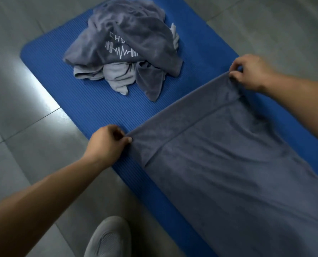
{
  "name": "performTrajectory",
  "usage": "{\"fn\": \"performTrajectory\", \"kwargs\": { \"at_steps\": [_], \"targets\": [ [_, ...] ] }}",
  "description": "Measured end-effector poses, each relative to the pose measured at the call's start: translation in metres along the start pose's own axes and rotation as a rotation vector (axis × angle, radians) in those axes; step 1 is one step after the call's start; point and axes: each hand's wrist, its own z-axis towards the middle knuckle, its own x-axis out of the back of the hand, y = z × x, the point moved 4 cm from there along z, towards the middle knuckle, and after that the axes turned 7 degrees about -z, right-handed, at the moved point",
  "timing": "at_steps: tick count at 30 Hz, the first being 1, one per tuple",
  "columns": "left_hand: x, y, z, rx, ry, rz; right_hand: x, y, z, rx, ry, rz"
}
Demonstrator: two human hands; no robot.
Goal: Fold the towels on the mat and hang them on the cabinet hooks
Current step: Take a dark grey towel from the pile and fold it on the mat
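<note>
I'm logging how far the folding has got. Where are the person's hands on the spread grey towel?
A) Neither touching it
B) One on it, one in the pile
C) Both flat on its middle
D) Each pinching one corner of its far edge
D: the left hand and right hand each pinch a far corner of the spread towel on the blue mat.

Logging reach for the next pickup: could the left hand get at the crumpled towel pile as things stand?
Probably yes: only bare blue mat lies between the left hand and the towel pile. But it is pinching a corner of the spread grey towel, so it must let go first.
</note>
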Motion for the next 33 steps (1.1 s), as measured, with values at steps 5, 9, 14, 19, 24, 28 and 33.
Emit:
{"fn": "performTrajectory", "kwargs": {
  "at_steps": [5,9,14,19,24,28,33],
  "targets": [
    [0.034,0.006,0.002,-0.034,0.126,-0.155,0.043,-0.029,0.002,0.036,0.199,-0.021],
    [0.056,0.026,-0.019,-0.171,0.114,-0.173,0.069,-0.038,-0.014,0.026,0.307,0.021],
    [0.039,0.069,-0.082,-0.329,-0.156,-0.087,0.076,-0.005,-0.077,0.064,0.270,0.031],
    [-0.034,0.118,-0.165,-0.397,-0.451,0.078,0.045,0.078,-0.183,0.006,0.258,0.104],
    [-0.168,0.140,-0.258,-0.491,-0.685,0.189,0.013,0.171,-0.295,-0.032,0.277,0.137],
    [-0.301,0.147,-0.344,-0.539,-0.779,0.140,-0.030,0.257,-0.412,-0.100,0.231,0.236],
    [-0.424,0.127,-0.425,-0.613,-0.677,0.092,-0.094,0.333,-0.537,-0.275,0.123,0.308]
  ]
}}
